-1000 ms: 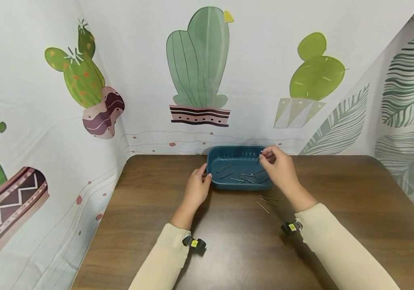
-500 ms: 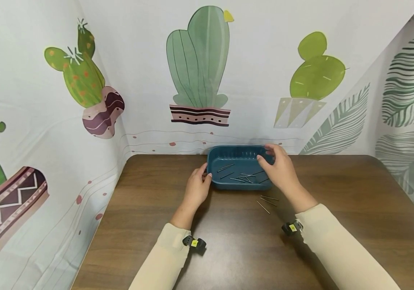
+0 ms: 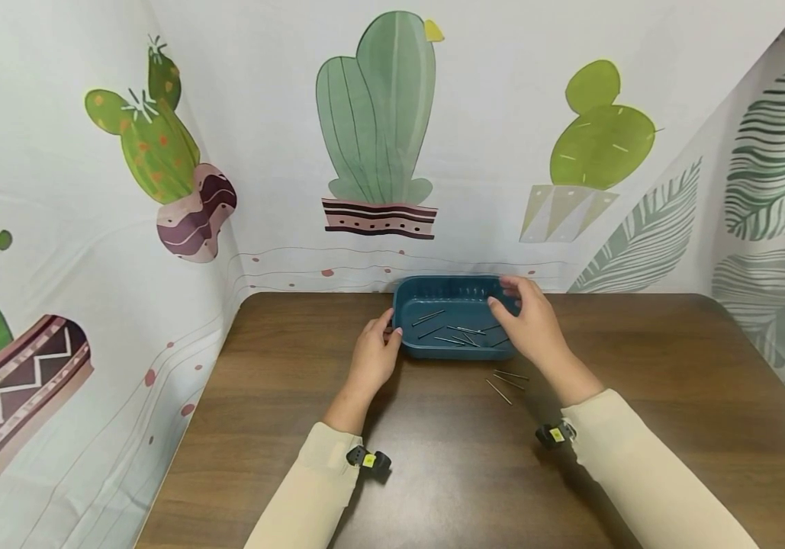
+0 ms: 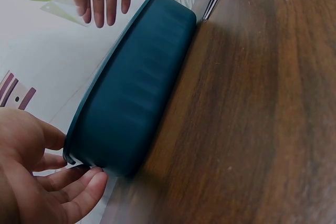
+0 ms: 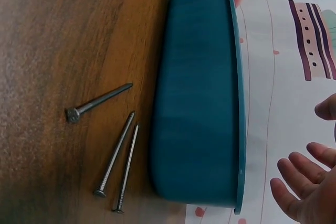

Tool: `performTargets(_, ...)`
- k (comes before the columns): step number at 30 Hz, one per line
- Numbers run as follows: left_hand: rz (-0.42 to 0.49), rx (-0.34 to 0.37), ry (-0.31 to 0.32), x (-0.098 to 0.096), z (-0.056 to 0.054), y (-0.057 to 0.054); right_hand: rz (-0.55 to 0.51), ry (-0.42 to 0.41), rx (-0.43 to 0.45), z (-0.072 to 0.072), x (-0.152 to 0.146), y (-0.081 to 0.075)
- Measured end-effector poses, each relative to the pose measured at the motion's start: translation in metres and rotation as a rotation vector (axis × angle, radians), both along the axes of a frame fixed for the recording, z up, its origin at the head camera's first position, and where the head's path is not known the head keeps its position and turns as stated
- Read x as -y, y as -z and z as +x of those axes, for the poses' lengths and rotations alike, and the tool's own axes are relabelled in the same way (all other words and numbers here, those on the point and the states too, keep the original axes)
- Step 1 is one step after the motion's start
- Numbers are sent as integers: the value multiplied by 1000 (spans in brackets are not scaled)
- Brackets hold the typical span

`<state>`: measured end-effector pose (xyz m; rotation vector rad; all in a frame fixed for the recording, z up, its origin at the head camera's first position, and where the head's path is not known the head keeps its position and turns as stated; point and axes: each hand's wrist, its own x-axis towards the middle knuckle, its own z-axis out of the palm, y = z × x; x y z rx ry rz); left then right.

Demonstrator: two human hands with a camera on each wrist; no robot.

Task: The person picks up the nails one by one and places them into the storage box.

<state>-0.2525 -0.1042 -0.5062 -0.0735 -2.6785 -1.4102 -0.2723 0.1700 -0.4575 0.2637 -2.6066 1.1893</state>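
A dark teal plastic tray point(image 3: 454, 354) stands at the back of the table, with several nails point(image 3: 429, 314) lying loose inside it. My left hand point(image 3: 373, 354) holds the tray's left end, its fingers curled at the rim in the left wrist view. Over the tray's right end is my right hand point(image 3: 532, 316), thumb and fingers spread apart with nothing between them. Three more nails point(image 5: 114, 156) lie on the wood in front of the tray, beside its right front corner; their flat heads and pointed tips show in the right wrist view.
The brown wooden table point(image 3: 433, 457) runs back to a white cloth wall point(image 3: 488, 137) printed with cacti, which rises right behind the tray. A black wrist camera point(image 3: 368, 461) is strapped at the left sleeve, another black camera point(image 3: 553, 433) at the right.
A second ago my right hand pinched a nail above the tray; it has let go and its fingers have spread. My left hand has stayed at the tray's end.
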Motion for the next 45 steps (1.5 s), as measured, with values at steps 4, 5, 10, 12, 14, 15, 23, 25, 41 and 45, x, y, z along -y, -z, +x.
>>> performTargets(4, 4, -7, 1, 0, 0, 0, 1, -4, -1, 1, -1, 0)
performTargets(5, 3, -8, 1, 0, 0, 0, 0, -5, -2, 1, -1, 0)
performTargets(10, 1, -3, -1, -1, -1, 1, -4, -9, -6, 3, -2, 0)
performTargets(12, -1, 1, -3, -1, -1, 1, -1, -11, -6, 3, -3, 0)
performTargets(14, 0, 3, -2, -1, -1, 2, 3, -12, -6, 3, -4, 0)
performTargets(15, 0, 4, -2, 0, -1, 2, 6, -13, -7, 3, -4, 1)
performTargets(23, 7, -2, -2, 0, 0, 0, 8, -12, -16, 5, -3, 0)
performTargets(25, 5, -7, -2, 0, 0, -1, 9, -14, -15, 6, -3, -1)
performTargets(41, 4, -5, 0, -1, 1, 0, 9, -14, -3, 12, -7, 0)
performTargets(45, 5, 4, -5, -1, 1, 0, 9, -8, 10, 14, -7, -1)
